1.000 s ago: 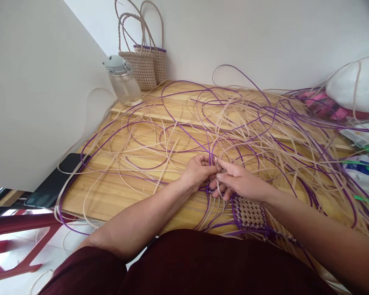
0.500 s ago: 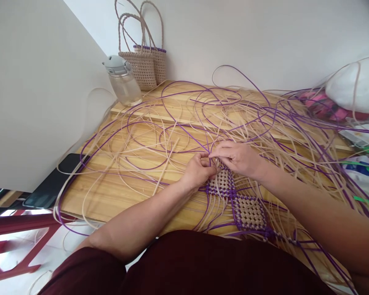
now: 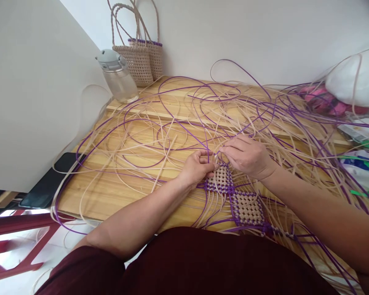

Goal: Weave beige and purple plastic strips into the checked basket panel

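Observation:
A beige woven square with purple edges [image 3: 223, 179] lies on the wooden table, joined at its corner to a second such square [image 3: 249, 208] nearer my body. My left hand [image 3: 199, 167] is closed on the upper left edge of the first square, thumb on top. Just above that edge, the fingertips of my right hand [image 3: 244, 155] pinch a purple strand, which runs toward the left hand's fingertips. Loose beige and purple strands fan out from the weave on all sides. The fingers partly hide the edge being held.
Long strands [image 3: 160, 143] sprawl over the table [image 3: 92, 196]. Toward the back left stand a water bottle [image 3: 118, 80] and two woven bags [image 3: 138, 61]. A dark phone [image 3: 52, 180] lies at the left edge. White and pink bundles [image 3: 356, 86] and plastic packets [image 3: 361, 170] sit at the right.
My right hand has moved a little right, away from the left hand, with the purple strand in its fingertips. The left hand keeps its hold on the weave. The view has shifted slightly.

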Demonstrator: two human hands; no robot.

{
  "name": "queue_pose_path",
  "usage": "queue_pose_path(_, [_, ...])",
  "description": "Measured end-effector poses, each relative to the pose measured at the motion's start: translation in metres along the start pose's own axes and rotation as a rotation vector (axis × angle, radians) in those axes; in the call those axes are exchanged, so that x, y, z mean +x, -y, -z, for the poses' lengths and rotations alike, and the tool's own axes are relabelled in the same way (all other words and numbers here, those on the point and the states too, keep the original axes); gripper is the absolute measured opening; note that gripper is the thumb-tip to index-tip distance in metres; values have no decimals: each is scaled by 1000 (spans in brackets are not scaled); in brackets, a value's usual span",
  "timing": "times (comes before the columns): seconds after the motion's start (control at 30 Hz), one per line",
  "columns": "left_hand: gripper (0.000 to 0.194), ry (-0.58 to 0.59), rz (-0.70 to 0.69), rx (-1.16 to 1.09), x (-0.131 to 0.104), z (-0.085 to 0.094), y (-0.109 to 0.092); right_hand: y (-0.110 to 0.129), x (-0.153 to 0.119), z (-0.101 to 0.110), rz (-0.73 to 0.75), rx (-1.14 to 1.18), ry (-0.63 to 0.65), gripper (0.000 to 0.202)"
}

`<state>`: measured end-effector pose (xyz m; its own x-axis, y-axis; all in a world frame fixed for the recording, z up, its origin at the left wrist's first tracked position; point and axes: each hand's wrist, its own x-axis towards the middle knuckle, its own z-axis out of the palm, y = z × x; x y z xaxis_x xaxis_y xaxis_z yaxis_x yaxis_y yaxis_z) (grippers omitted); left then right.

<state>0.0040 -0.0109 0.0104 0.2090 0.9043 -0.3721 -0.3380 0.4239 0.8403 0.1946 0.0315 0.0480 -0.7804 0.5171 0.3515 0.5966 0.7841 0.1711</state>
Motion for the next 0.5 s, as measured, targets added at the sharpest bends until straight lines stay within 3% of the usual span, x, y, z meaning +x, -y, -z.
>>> queue_pose_path(0.1, [42, 30, 36, -7, 1, 2, 0, 2, -1, 4, 67, -13, -70, 21])
queue_pose_path(0.17, [32, 48, 62, 6, 1, 2, 0, 2, 0, 8, 78, 47, -51, 23])
queue_pose_path(0.33, [18, 31, 71, 48, 1, 2, -2, -3, 3, 20, -49, 120, 274, 29])
queue_pose_path(0.5, [22, -1, 52, 94, 1, 0, 0, 3, 8, 37, 19, 201, 380, 29])
